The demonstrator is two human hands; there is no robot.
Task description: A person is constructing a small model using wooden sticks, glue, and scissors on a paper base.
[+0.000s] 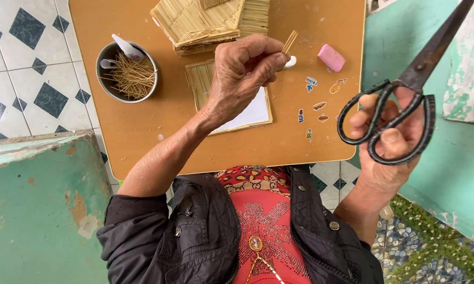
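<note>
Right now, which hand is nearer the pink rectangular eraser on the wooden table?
Left. The left hand, pinching thin wooden sticks, sits just beside the pink rectangular eraser. The right hand holds large black metal scissors off the wooden table edge, farther away.

On the desk [142, 142] stand a metal bowl of toothpicks [127, 72], a toothpick model house [210, 23], a flat toothpick panel [199, 81], a pink eraser [331, 57] and small stickers [311, 83].
</note>
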